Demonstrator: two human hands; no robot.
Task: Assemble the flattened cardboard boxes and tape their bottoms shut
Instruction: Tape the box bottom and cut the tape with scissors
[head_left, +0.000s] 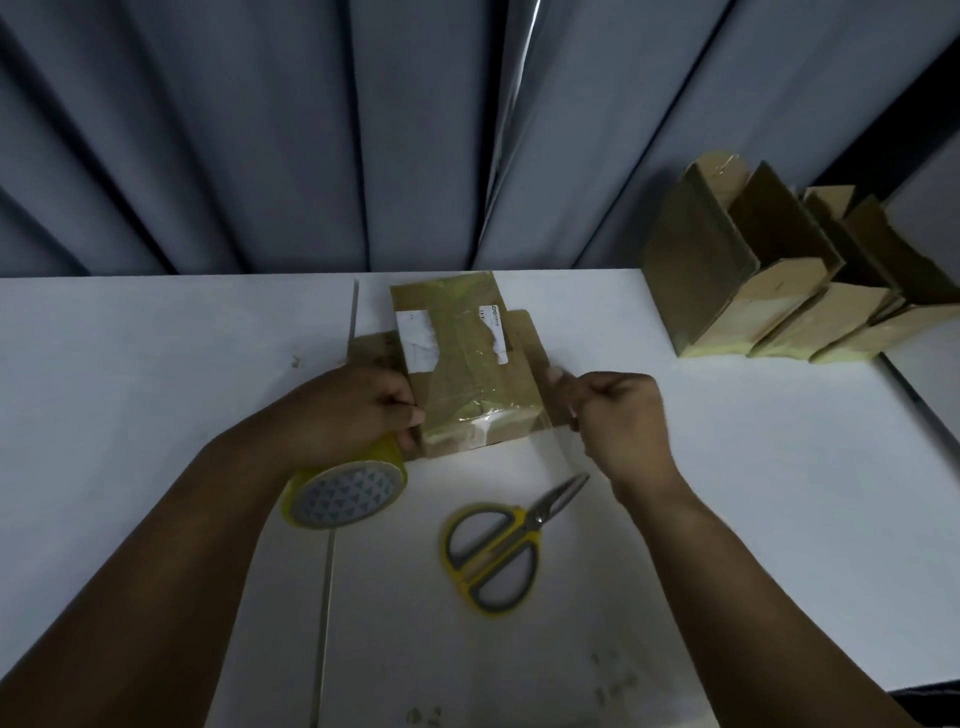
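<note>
Left hand (358, 410): curled against the left side of the cardboard box (462, 374), thumb at its near left corner, fingers bent round the edge.
Right hand (618, 415): at the box's right side, fingers and thumb pinching the edge of a brown flap (535, 353) that sticks out there.
Hands together: apart, one on either side of the box.
Cardboard box: lying on the white table (156, 364) between the two hands, its upper face crossed by glossy clear tape over torn white labels (the print is too small to read).
Tape roll (345, 488): yellow, just near-left of the box, tucked under the left palm; whether the hand holds it or merely covers it, I cannot tell.
Scissors (498, 545): yellow and grey handles, lying nearer than the box, tips pointing toward its right side, touched by neither hand.
Other boxes (753, 291): a row standing well to the right of the box and farther back, flaps up, yellowish tape along their bottoms.
Curtain (260, 130): grey-blue folds hanging behind the box, past the table's far edge.
</note>
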